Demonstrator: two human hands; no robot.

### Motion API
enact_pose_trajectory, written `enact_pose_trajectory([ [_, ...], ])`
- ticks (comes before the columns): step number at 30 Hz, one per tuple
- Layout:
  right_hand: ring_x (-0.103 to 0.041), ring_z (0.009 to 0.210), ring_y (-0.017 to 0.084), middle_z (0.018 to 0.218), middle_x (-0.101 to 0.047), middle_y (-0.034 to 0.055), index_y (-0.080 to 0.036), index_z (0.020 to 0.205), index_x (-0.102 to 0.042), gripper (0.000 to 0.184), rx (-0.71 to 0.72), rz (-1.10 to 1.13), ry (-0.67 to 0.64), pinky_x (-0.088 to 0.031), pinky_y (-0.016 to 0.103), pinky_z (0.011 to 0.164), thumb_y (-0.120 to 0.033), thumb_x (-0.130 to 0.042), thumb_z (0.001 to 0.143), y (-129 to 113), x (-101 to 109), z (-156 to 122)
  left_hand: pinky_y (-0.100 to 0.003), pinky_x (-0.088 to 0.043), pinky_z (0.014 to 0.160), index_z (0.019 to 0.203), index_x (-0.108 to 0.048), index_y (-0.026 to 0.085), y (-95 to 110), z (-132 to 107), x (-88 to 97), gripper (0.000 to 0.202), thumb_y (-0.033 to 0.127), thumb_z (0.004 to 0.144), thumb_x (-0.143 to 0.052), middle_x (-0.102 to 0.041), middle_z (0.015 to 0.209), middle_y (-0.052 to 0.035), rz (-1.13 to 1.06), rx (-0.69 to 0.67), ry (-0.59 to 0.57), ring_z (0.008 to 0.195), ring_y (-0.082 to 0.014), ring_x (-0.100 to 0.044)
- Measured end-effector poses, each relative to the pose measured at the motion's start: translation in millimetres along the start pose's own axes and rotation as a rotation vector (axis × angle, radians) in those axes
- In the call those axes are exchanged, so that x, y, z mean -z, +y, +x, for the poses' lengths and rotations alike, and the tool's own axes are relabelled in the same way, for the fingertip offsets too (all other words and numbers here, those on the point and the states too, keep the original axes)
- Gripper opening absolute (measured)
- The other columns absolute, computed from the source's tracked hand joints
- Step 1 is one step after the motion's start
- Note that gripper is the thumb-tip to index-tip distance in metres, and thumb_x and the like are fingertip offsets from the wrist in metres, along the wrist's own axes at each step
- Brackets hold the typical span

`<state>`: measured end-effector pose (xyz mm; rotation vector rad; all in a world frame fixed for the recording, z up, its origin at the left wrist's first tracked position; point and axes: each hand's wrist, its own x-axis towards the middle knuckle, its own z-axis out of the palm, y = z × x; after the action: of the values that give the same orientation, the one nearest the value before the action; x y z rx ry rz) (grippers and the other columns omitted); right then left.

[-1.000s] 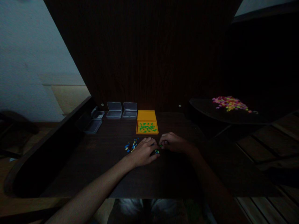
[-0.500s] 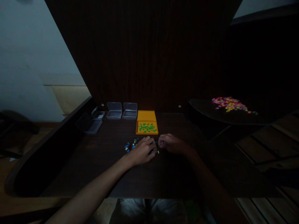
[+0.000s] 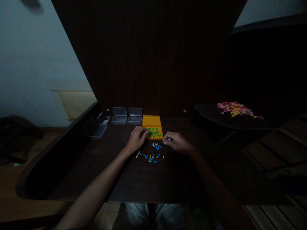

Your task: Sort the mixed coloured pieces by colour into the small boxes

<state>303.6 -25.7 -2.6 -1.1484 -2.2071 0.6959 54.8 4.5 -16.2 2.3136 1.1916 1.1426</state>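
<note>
An open orange box (image 3: 151, 122) holds several small green pieces (image 3: 154, 132) on a dark wooden table (image 3: 120, 179). My left hand (image 3: 137, 138) reaches to the box's near left edge, fingers bent together at the green pieces; what they pinch is too small to see. My right hand (image 3: 176, 142) rests on the table just right of the box's near corner, fingers curled closed. Between and below the hands lies a scatter of small blue and yellow pieces (image 3: 151, 155).
Two clear open plastic cases (image 3: 127, 115) stand left of the orange box, and more clear cases (image 3: 99, 127) lie at the table's left edge. A pile of pink and yellow pieces (image 3: 233, 108) sits on a dark shelf at the right. A dark panel rises behind.
My left hand has moved from the scatter of pieces forward to the orange box. My right hand has shifted slightly forward. The uncovered pieces now show between the hands.
</note>
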Motion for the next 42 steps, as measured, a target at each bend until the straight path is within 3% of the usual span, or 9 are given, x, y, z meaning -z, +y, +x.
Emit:
enact_pose_trajectory([
  [5,-0.050,0.062,0.012,0.075,-0.058,0.0011,-0.017,0.079,-0.065,0.006,0.005,0.023,0.063,-0.040,0.023,0.058,-0.017,-0.060,0.082,3.8,-15.2,3.6,-0.036,-0.048,0.085,0.097,-0.064,0.019,-26.0,-1.2,-3.1,0.017,0.017,0.092,-0.048,-0.066,0.093,-0.0067,0.042,-0.016,-0.067,0.092,-0.0219,-0.058],
  [14,-0.052,0.062,0.013,0.075,-0.063,0.0015,-0.017,0.080,-0.067,0.006,-0.054,0.037,0.197,-0.041,0.024,0.058,-0.017,-0.060,0.080,18.5,-15.6,26.1,-0.038,-0.048,0.089,0.100,-0.064,0.019,-48.8,-4.2,15.9,0.024,0.010,0.087,-0.045,-0.065,0.095,-0.0073,0.108,0.014,-0.026,0.096,-0.0225,-0.058],
  [25,-0.061,0.077,0.017,0.086,-0.066,0.0068,-0.015,0.086,-0.071,0.016,-0.051,-0.228,0.238,-0.046,0.027,0.072,-0.010,-0.055,0.085,25.5,-23.7,57.7,-0.040,-0.049,0.091,0.098,-0.065,0.017,-42.5,-9.3,13.1,0.027,0.007,0.083,-0.045,-0.066,0.094,-0.0084,0.135,-0.037,-0.125,0.094,-0.0235,-0.059],
  [31,-0.062,0.086,0.019,0.091,-0.066,0.0081,-0.016,0.091,-0.071,0.021,0.006,-0.204,0.216,-0.047,0.030,0.079,-0.011,-0.050,0.089,27.8,-23.1,45.0,-0.039,-0.049,0.091,0.100,-0.065,0.017,-43.2,-9.7,13.2,0.028,0.007,0.083,-0.044,-0.066,0.096,-0.0085,0.164,-0.043,-0.136,0.096,-0.0233,-0.058],
  [37,-0.056,0.071,0.017,0.087,-0.062,0.0068,-0.016,0.091,-0.069,0.021,0.070,-0.130,0.266,-0.046,0.029,0.065,-0.023,-0.049,0.091,23.6,-21.6,19.4,-0.040,-0.048,0.091,0.098,-0.065,0.016,-42.3,-10.1,13.0,0.026,0.008,0.083,-0.045,-0.067,0.094,-0.0088,0.186,-0.035,-0.130,0.093,-0.0235,-0.058],
  [42,-0.050,0.060,0.016,0.072,-0.056,0.0028,-0.018,0.083,-0.068,0.022,0.015,-0.144,0.392,-0.042,0.028,0.059,-0.027,-0.049,0.090,25.8,-25.8,-6.4,-0.042,-0.047,0.093,0.097,-0.067,0.016,-42.3,-10.1,13.6,0.026,0.009,0.082,-0.047,-0.068,0.094,-0.0088,0.171,0.000,-0.072,0.094,-0.0242,-0.059],
])
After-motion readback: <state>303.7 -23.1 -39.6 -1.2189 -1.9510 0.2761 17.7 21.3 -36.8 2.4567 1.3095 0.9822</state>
